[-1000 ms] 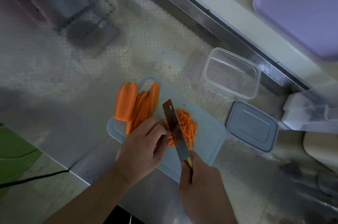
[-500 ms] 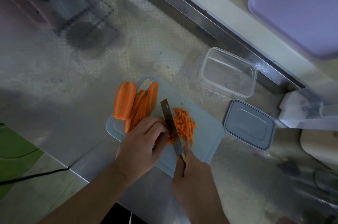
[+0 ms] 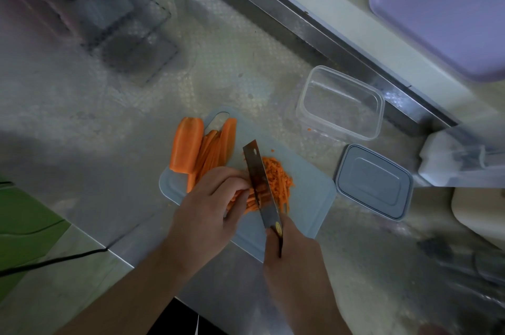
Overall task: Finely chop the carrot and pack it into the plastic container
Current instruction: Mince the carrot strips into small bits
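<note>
Left hand point(image 3: 210, 206) pinning orange carrot strips point(image 3: 252, 199), right hand point(image 3: 292, 261) gripping the steel knife point(image 3: 259, 181): curled fingers at nine o'clock risk a nick.

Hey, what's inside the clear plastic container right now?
The clear plastic container looks nearly empty, with one tiny orange carrot bit low at its near wall; whether inside or just outside is unclear. Its lid lies off, beside it.
</note>
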{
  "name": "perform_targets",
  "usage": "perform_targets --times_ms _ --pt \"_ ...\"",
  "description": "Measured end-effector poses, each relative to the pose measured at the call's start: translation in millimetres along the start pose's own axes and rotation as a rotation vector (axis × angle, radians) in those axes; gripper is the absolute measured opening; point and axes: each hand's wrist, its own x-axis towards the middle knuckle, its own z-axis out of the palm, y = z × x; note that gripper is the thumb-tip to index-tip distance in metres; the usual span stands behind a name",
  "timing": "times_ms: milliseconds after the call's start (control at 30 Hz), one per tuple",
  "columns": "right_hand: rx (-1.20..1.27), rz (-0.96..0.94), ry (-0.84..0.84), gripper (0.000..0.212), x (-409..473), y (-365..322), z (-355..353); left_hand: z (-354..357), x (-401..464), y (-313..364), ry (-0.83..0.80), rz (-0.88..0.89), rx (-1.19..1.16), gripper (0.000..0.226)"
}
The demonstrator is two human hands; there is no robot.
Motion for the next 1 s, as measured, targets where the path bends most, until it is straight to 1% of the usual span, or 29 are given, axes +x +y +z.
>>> perform_targets --times_ms 267,433,567,767,1000 --pt "-0.011 -0.026 0.009 0.011 -6 -2 -8 -1 -6 -2 0.008 -0.016 -0.023 0.009" --pt "-0.048 -0.018 0.006 0.007 -10 -4 -13 3 -9 -8 -0.002 0.051 0.037 0.008" --pt "-0.084 -0.017 0.001 0.009 -12 -6 -12 6 -9 -10 0.004 0.067 0.049 0.006" --pt "-0.112 -0.021 -0.024 0.007 -11 -9 -9 6 -9 -13 -0.012 0.055 0.032 0.004" --pt "-0.175 -0.022 -0.058 0.011 -4 -16 -12 6 -7 -13 -0.019 0.037 0.013 0.004"
